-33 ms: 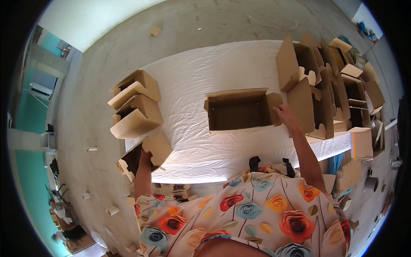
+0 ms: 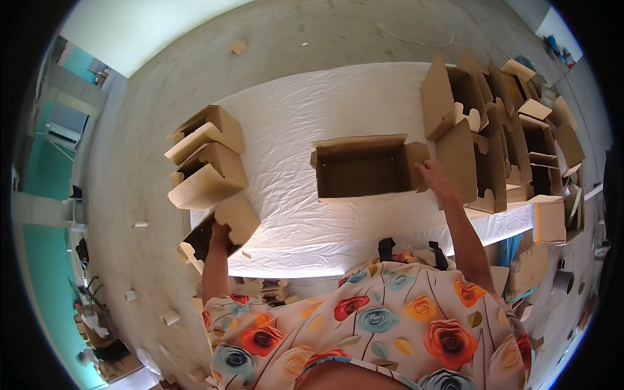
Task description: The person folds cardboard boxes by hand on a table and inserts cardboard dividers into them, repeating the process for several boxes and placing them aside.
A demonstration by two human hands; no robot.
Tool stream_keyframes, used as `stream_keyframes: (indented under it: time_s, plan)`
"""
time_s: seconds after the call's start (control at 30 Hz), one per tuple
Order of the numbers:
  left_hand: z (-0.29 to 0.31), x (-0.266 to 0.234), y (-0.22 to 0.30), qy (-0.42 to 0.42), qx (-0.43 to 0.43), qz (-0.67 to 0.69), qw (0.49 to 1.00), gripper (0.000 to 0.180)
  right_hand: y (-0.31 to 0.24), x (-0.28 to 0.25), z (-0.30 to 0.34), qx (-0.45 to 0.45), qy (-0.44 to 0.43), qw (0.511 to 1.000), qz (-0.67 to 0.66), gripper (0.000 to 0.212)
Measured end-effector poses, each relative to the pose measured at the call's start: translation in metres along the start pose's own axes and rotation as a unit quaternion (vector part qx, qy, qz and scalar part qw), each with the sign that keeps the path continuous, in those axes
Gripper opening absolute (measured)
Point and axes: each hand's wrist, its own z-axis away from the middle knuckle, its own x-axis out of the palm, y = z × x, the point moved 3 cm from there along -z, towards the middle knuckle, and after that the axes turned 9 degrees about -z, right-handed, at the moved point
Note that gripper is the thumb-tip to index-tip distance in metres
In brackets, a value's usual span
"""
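Note:
An open cardboard box [image 2: 363,168] lies in the middle of the white-covered table, its dark inside facing up. My right hand [image 2: 431,175] is closed on the flap at that box's right end. At the table's near left edge a second, tilted cardboard box [image 2: 238,221] has its flap raised. My left hand [image 2: 221,234] reaches into this box's opening and grips it by the wall beside the flap; the fingertips are partly hidden inside. Two more open boxes [image 2: 211,175] stand just beyond it along the left edge.
Several open cardboard boxes [image 2: 484,149] crowd the table's right side, close to my right forearm. White wrinkled cloth [image 2: 305,104] covers the table. More cardboard [image 2: 530,270] stands below at the right. A cardboard scrap [image 2: 236,46] lies on the floor beyond the table.
The box in my left hand has shifted very slightly up and to the left with the hand. My right hand and the middle box stay in place.

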Motion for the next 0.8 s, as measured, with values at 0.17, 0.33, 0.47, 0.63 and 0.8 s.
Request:
stream_keyframes:
  time_s: [0.17,0.33,0.47,0.63,0.8]
  plan:
    - [0.036,-0.084,0.026,0.248,-0.127,0.002,0.960,0.058,0.005,0.001,0.000,-0.030,0.005,1.000,0.007,0.038]
    - [0.107,-0.128,0.044,0.459,-0.174,0.065,0.869,0.056,0.008,0.000,0.003,-0.027,-0.012,0.999,-0.014,0.037]
    - [0.176,-0.157,0.071,0.605,-0.214,0.028,0.767,0.055,-0.001,-0.004,0.009,-0.042,-0.013,0.999,-0.004,0.037]
    - [0.208,-0.183,0.158,0.678,-0.069,0.408,0.607,0.055,0.005,-0.003,0.004,-0.082,-0.008,0.997,0.006,0.038]
    - [0.155,-0.178,0.258,0.562,0.000,0.626,0.540,0.045,0.012,-0.001,0.002,-0.042,-0.058,0.997,0.017,0.037]
